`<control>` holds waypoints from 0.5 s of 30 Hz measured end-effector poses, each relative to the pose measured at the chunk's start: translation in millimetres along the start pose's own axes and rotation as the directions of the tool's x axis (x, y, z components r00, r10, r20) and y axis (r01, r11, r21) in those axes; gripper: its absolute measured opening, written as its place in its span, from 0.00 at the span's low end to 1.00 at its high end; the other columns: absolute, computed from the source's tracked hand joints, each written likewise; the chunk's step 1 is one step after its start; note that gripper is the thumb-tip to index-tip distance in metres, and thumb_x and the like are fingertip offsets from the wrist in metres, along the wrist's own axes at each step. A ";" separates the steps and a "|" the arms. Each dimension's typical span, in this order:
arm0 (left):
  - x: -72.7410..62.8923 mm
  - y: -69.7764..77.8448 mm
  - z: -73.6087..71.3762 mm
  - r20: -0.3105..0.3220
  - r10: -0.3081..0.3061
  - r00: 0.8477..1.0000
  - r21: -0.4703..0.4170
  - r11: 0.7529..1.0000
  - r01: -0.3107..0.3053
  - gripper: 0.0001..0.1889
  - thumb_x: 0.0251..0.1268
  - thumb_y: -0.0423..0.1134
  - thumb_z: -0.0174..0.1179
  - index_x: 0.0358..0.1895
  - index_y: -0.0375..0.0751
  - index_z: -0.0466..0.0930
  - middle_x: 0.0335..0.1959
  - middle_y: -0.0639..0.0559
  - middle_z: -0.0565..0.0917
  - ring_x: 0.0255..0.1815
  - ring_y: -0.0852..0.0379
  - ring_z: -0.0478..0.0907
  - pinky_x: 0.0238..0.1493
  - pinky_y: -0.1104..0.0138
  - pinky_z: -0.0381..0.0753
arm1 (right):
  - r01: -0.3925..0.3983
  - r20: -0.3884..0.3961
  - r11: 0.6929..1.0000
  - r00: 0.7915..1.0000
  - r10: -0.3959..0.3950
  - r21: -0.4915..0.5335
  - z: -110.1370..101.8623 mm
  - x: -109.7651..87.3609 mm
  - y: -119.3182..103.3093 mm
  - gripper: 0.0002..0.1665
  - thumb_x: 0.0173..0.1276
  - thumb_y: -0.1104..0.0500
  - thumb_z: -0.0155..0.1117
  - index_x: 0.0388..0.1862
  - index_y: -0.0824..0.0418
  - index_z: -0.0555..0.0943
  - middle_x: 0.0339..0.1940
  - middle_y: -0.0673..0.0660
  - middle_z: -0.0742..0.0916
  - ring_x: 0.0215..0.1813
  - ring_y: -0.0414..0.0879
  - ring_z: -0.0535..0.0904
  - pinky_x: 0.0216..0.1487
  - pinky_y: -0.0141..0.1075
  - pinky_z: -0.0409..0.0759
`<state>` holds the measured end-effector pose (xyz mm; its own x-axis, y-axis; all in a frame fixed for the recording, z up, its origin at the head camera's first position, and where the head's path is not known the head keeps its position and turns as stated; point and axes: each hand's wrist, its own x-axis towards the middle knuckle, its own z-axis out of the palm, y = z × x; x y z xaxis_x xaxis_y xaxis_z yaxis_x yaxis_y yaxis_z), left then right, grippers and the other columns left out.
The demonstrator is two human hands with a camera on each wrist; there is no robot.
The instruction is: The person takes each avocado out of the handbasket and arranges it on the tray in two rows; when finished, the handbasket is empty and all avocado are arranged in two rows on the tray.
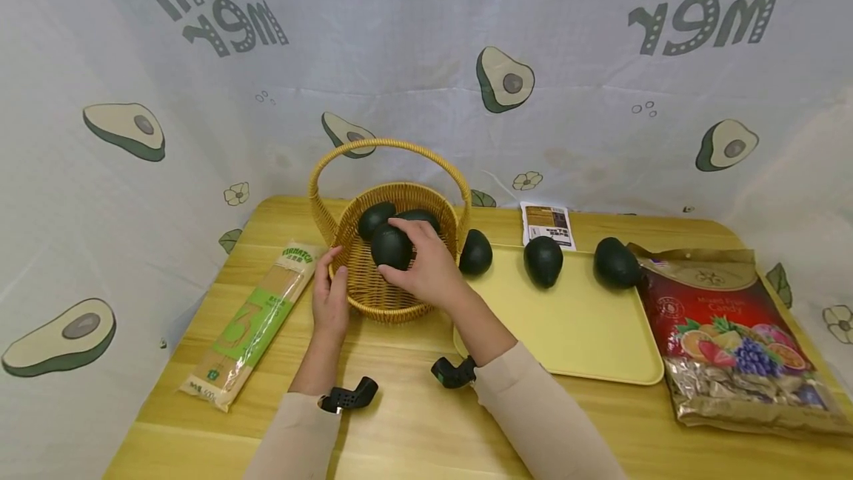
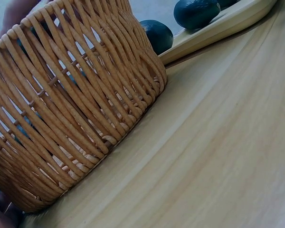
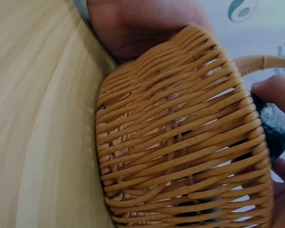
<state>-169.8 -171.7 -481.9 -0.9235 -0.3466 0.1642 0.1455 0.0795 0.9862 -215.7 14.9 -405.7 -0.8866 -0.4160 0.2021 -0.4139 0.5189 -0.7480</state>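
In the head view my right hand (image 1: 429, 265) grips a dark green avocado (image 1: 391, 247) between thumb and fingers, inside the rim of a round wicker basket (image 1: 363, 291). Behind it two more avocados (image 1: 376, 219) lie in the basket. My left hand (image 1: 329, 302) holds the basket's left side, with fingertips at the rim. From the right wrist view, the left palm (image 3: 142, 23) is seen against the woven outer wall, and the held avocado (image 3: 274, 128) shows past the rim. The left wrist view is mostly filled by the basket's wall (image 2: 80, 95).
A yellow tray (image 1: 566, 332) to the right bears several avocados (image 1: 543, 261) along its far and left edges. Right of it lies a red candy bag (image 1: 726, 332). A noodle packet (image 1: 256, 324) lies left of the basket, and a small white packet (image 1: 548, 224) behind the tray.
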 end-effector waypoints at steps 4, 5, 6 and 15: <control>0.4 -0.1 0.3 -0.002 -0.010 1.000 -0.008 1.000 0.010 0.21 0.81 0.35 0.43 0.72 0.38 0.65 0.80 0.46 0.61 0.82 0.51 0.51 0.81 0.49 0.51 | -0.018 -0.048 0.999 0.999 0.019 0.029 -5.8 -9.4 -2.3 0.49 0.59 0.48 0.79 0.78 0.49 0.67 0.71 0.58 0.73 0.60 0.57 0.80 0.57 0.52 0.83; 0.4 -0.2 0.4 -0.003 -0.013 1.000 -0.010 1.000 0.013 0.21 0.81 0.35 0.43 0.72 0.38 0.65 0.80 0.46 0.61 0.82 0.51 0.51 0.81 0.49 0.51 | -0.021 -0.051 0.999 0.998 0.023 0.032 -7.2 -11.7 -2.6 0.50 0.59 0.48 0.79 0.78 0.49 0.67 0.71 0.58 0.73 0.58 0.56 0.80 0.56 0.51 0.84; 0.4 -0.3 0.5 -0.004 -0.015 1.000 -0.010 1.000 0.015 0.21 0.81 0.35 0.43 0.72 0.38 0.65 0.80 0.46 0.60 0.82 0.51 0.51 0.81 0.50 0.51 | -0.024 -0.053 0.999 0.998 0.026 0.037 -8.5 -14.1 -2.9 0.50 0.59 0.48 0.79 0.78 0.50 0.67 0.70 0.58 0.73 0.57 0.56 0.80 0.55 0.51 0.84; -0.4 0.2 0.7 -0.004 -0.027 1.000 -0.008 1.000 0.026 0.22 0.81 0.36 0.43 0.73 0.39 0.65 0.81 0.47 0.59 0.83 0.51 0.51 0.81 0.50 0.51 | -0.050 -0.063 0.997 0.997 0.054 0.059 -26.3 -39.7 -3.4 0.50 0.57 0.49 0.81 0.76 0.51 0.69 0.69 0.57 0.73 0.58 0.54 0.78 0.55 0.51 0.82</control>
<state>-169.6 -170.9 -481.8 -0.9255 -0.3527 0.1381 0.1240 0.0625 0.9903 -184.5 49.2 -394.6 -0.9188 -0.3398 0.2007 -0.3561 0.4945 -0.7929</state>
